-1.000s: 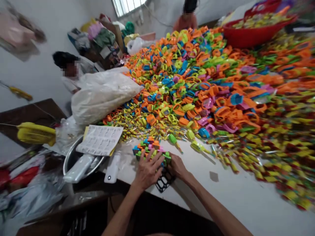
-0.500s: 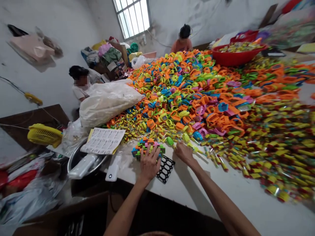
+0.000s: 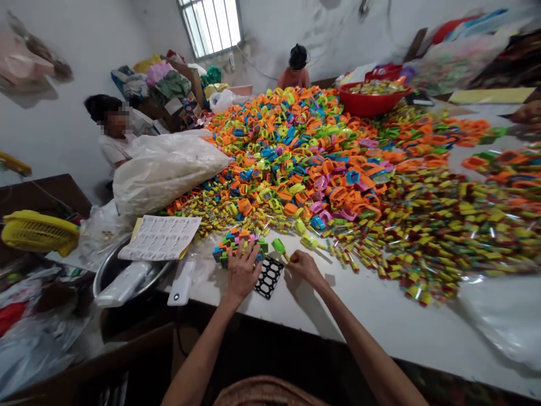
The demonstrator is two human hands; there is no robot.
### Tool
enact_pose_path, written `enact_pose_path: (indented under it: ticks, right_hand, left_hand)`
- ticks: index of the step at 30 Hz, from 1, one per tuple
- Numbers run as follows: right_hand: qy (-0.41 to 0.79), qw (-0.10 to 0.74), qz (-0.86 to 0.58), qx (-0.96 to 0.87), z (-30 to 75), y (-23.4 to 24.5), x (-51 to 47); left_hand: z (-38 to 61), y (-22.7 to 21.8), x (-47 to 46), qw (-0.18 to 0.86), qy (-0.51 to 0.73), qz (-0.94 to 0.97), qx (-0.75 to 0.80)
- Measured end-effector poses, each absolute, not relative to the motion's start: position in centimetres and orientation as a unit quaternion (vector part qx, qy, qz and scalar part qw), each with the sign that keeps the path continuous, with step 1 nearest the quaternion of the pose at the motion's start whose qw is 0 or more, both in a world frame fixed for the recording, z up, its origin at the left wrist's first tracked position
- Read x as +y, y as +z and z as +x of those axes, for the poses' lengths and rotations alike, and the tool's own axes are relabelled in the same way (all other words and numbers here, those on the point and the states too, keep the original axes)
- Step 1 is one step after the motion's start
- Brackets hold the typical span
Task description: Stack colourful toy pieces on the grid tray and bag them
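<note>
My left hand (image 3: pixel 242 272) lies with fingers spread on a small stack of coloured plastic pieces (image 3: pixel 235 243) that sits on a black grid tray (image 3: pixel 269 276) at the near edge of the white table (image 3: pixel 380 321). My right hand (image 3: pixel 302 265) is just right of the tray, its fingers pinched on a small green toy (image 3: pixel 279 247). A second green and yellow toy (image 3: pixel 310 242) lies a little further right. Behind them rises a huge heap of orange, blue, green and pink plastic pieces (image 3: pixel 313 152).
Wrapped yellow-red packets (image 3: pixel 443 237) spread over the right half. A full white sack (image 3: pixel 163 169), a printed sheet (image 3: pixel 159 238) over a metal bowl (image 3: pixel 110 270) and a white device (image 3: pixel 181 283) lie left. A red basin (image 3: pixel 372 97) stands far back. Two other people (image 3: pixel 110 131) sit beyond.
My right hand left the stack, reached right toward the small toys and now pinches a green one beside the tray. My left hand stayed on the stack. The view lifted and shifted.
</note>
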State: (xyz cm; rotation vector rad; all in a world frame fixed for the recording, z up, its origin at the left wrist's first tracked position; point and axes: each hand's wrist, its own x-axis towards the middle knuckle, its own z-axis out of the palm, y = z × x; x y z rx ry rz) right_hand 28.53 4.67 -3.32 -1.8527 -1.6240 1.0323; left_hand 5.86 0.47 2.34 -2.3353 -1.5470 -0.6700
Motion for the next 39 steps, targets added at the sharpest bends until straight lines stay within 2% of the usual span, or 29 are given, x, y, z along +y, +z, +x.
enact_pose_path:
  ticks: [5,12,17,23,29,39]
  right_hand:
    - [0.434,0.312,-0.642,-0.55,28.9,-5.3,4.4]
    - [0.438,0.344,-0.642,-0.526,28.8,-6.1,3.6]
    - [0.468,0.339,-0.632,-0.517,28.6,-3.8,2.7]
    - [0.485,0.325,-0.663,-0.469,29.4,-3.9,3.7]
    - [0.588,0.374,-0.575,-0.429,29.2,-4.5,3.0]
    - [0.575,0.382,-0.597,-0.408,27.6,-5.1,2.7]
  left_hand:
    - [4.9,2.8,-0.1,0.166,-0.246,-0.815,-0.499]
    - [3.9,3.0,-0.6,0.19,-0.21,-0.824,-0.491]
    - [4.2,2.9,0.0,0.21,-0.293,-0.834,-0.418]
    - [5.6,2.4,2.0,0.165,-0.382,-0.841,-0.346]
    - [6.3,1.2,0.4,0.161,-0.406,-0.834,-0.337]
    - [4.4,-0.9,-4.2,0.177,-0.421,-0.813,-0.362]
